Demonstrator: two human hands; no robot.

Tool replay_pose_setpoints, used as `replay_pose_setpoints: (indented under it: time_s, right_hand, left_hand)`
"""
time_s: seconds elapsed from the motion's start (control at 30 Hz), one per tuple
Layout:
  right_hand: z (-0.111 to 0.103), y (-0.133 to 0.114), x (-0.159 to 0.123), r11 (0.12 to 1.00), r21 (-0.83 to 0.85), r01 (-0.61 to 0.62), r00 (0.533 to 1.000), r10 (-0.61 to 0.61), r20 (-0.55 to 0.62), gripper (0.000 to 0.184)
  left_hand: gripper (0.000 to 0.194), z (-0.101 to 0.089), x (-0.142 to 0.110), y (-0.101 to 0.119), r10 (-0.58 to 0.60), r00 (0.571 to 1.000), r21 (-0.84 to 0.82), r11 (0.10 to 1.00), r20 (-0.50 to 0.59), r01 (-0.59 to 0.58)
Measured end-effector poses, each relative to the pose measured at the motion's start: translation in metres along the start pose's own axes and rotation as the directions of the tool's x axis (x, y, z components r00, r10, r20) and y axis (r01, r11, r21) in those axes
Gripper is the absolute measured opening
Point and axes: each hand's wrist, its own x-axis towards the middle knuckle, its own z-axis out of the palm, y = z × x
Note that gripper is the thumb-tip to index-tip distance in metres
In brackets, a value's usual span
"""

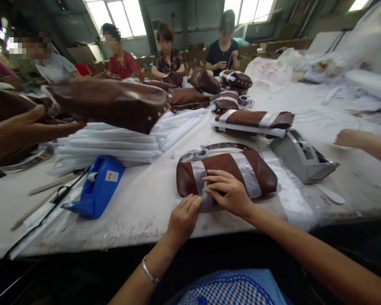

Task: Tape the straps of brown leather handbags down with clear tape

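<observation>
A brown leather handbag (220,167) lies on the table in front of me, with its studded handle (230,146) along the far side. Two pale, shiny strips (247,173) wrap around its body. My left hand (184,216) is closed at the near edge of the bag, fingers pressed together; whatever they pinch is hidden. Across the near side of the bag rests my right hand (230,195), fingers stretched out over the left strip and the leather. A silver bracelet (150,271) circles my left wrist.
To the left stands a blue tape dispenser (100,186), to the right a grey one (305,159). Wrapped handbags (254,120) and white padding rolls (111,146) lie beyond. A co-worker's hand (28,131) is beside a brown bag (111,101); another person's hand (352,138) is right.
</observation>
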Motion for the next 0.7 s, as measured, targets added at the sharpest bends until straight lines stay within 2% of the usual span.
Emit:
replay_pose_setpoints:
  time_s: [0.13, 0.3, 0.4, 0.53, 0.63, 0.7]
  right_hand:
    - [0.008, 0.01, 0.007, 0.997, -0.083, -0.013, 0.997, 0.019, 0.081, 0.006]
    - [0.01, 0.015, 0.007, 0.991, -0.134, -0.012, 0.991, 0.031, 0.134, 0.006]
    - [0.012, 0.016, 0.006, 0.99, -0.136, -0.024, 0.992, 0.04, 0.12, 0.009]
    - [0.015, 0.014, 0.001, 0.99, -0.136, -0.048, 0.997, 0.056, 0.056, 0.007]
    - [-0.001, 0.017, -0.009, 0.986, -0.148, -0.073, 0.997, 0.07, -0.028, 0.01]
    - [-0.027, 0.029, -0.02, 0.974, -0.204, -0.098, 0.992, 0.079, -0.1, 0.018]
  left_hand:
    - [0.033, -0.001, -0.003, -0.002, -0.001, 1.0, -0.039, 0.999, -0.014, 0.001]
    - [0.044, -0.004, -0.002, -0.004, 0.08, 0.997, -0.043, 0.996, -0.006, -0.08]
    - [0.048, -0.005, 0.0, -0.002, 0.109, 0.993, -0.007, 0.994, 0.055, -0.109]
    - [0.053, -0.002, 0.0, 0.004, 0.037, 0.996, 0.035, 0.999, 0.077, -0.04]
    - [0.057, 0.002, -0.003, 0.009, 0.001, 0.998, 0.042, 0.999, 0.056, -0.003]
    - [0.059, 0.003, -0.005, 0.011, -0.002, 1.0, 0.046, 0.999, 0.031, 0.001]
